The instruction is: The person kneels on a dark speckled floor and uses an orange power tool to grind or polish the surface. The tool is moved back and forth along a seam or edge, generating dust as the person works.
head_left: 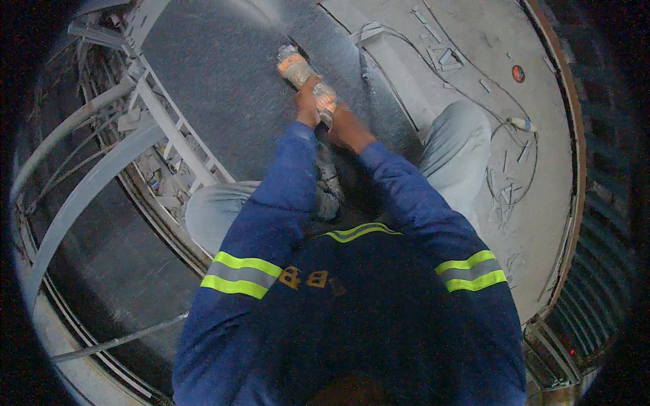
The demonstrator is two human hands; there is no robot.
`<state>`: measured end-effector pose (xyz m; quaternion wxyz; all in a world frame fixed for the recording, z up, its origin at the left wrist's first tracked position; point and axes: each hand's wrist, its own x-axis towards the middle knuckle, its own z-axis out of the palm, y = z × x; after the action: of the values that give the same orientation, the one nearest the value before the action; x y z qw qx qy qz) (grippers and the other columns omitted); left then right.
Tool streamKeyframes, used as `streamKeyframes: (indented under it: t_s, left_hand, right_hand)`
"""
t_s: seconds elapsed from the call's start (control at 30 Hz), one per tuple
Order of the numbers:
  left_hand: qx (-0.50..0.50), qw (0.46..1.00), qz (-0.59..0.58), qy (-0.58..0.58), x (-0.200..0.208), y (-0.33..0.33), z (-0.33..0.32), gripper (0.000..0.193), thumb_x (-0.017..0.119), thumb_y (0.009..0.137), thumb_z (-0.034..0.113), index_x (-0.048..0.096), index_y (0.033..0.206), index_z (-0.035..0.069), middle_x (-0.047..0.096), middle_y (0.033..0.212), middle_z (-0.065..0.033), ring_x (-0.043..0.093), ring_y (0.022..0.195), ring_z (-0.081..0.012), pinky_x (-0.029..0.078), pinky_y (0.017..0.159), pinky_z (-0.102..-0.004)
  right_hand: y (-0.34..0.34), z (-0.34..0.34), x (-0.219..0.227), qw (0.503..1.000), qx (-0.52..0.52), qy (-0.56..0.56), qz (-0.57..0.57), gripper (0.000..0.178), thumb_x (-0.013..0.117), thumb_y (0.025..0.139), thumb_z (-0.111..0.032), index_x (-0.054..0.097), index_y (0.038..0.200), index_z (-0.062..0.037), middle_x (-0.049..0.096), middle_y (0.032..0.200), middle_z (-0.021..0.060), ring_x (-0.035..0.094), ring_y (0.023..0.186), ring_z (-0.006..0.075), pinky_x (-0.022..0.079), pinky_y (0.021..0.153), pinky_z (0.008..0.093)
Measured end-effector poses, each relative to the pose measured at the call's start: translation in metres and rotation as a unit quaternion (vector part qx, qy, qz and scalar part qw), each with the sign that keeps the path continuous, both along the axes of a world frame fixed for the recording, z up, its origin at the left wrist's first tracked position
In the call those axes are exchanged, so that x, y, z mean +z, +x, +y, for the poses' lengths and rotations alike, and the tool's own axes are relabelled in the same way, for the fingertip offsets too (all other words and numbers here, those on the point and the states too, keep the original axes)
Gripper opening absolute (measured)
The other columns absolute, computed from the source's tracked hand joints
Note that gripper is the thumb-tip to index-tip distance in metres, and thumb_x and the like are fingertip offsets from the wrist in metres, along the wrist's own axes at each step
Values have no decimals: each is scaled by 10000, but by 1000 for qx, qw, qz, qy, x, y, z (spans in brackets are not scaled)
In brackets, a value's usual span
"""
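In front of me I hold an orange, dust-coated angle grinder (295,70) over a dark grey, dusty surface (210,88). My left hand (307,103) is wrapped round the middle of its body. Closer to me, my right hand (349,128) grips its rear end and is slightly blurred. The grinder's head points forward, and a pale plume of dust (261,12) streams from it toward the top edge. Its disc is mostly hidden, so I cannot tell where it touches.
A pale metal frame (177,139) with curved rails stands at the left beside heaped scraps. On the right, a cable (497,82) loops to a connector (521,124) over a light floor with several strips. An orange ring-like disc (518,73) lies there. My knees flank the work.
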<state>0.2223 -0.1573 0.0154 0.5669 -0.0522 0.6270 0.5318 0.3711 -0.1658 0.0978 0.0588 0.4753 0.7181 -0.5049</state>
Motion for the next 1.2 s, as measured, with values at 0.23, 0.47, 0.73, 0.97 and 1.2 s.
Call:
streamKeyframes:
  t_s: [0.23,0.47,0.73,0.97,1.2]
  left_hand:
    - [21,1000,1,4,0,0,0,418,673,725,286,566,1010,-1,611,829,-119,636,671,-271,542,615,-401]
    - [-2,1000,-14,11,-1,-15,14,418,694,713,253,577,1003,-25,620,860,-133,651,680,-286,552,613,-411]
    - [9,1000,4,-5,14,15,-3,367,640,766,318,548,1006,56,598,781,-89,619,642,-256,535,588,-386]
    - [-20,1000,4,3,5,0,2,409,636,760,353,538,1021,55,593,783,-93,617,643,-257,535,592,-389]
    - [5,1000,-1,2,5,-10,10,457,671,721,281,545,1044,-16,604,841,-122,640,685,-281,550,613,-409]
  right_hand:
    - [3,2,-4,999,29,26,19,512,708,708,-117,436,1086,96,630,930,303,640,898,437,521,765,471]
    - [-7,11,-21,997,49,45,39,526,745,689,-153,464,1064,87,619,994,296,624,955,434,524,771,460]
    - [10,-1,-4,1000,13,9,1,564,732,696,-169,434,1098,92,630,970,307,630,932,446,521,772,475]
    - [3,-1,-5,998,5,42,40,532,726,698,-150,435,1074,90,630,949,310,629,920,456,521,768,474]
    - [-7,6,-17,999,0,38,37,555,765,667,-136,436,1067,66,626,955,305,636,898,444,525,761,463]
